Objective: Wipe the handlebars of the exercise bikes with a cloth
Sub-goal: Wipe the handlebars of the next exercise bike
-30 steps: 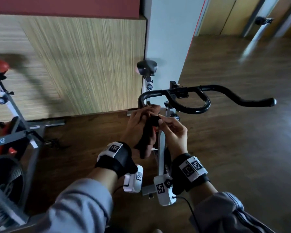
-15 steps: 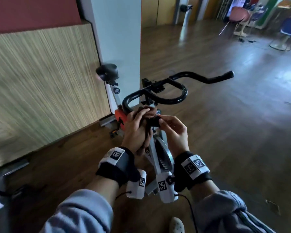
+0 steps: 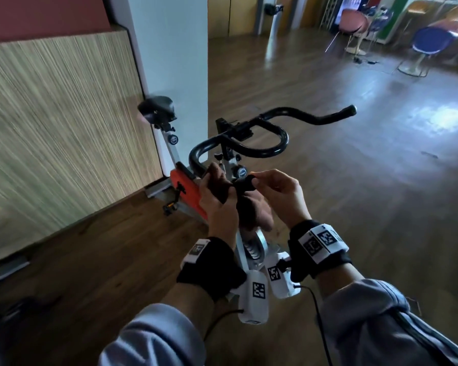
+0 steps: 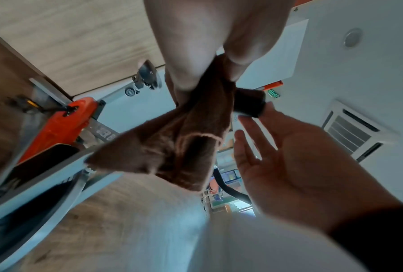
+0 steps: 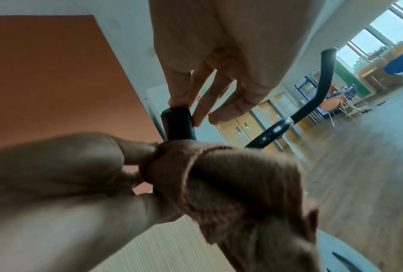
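Note:
The exercise bike's black handlebars curve in front of me. My left hand grips a brown cloth wrapped round the bar's near left end, and the cloth's loose corners hang down. My right hand pinches the bare black tip of that end between thumb and forefinger, right beside the cloth. Its other fingers are stretched out. The far right grip is bare.
The bike's saddle and orange frame stand by a white pillar and a wood-panelled wall. Open wooden floor lies to the right. Chairs stand at the back right.
My head has turned right, so the second bike on the left has left the view. Both hands stay on the bar's near end, with the cloth still round it.

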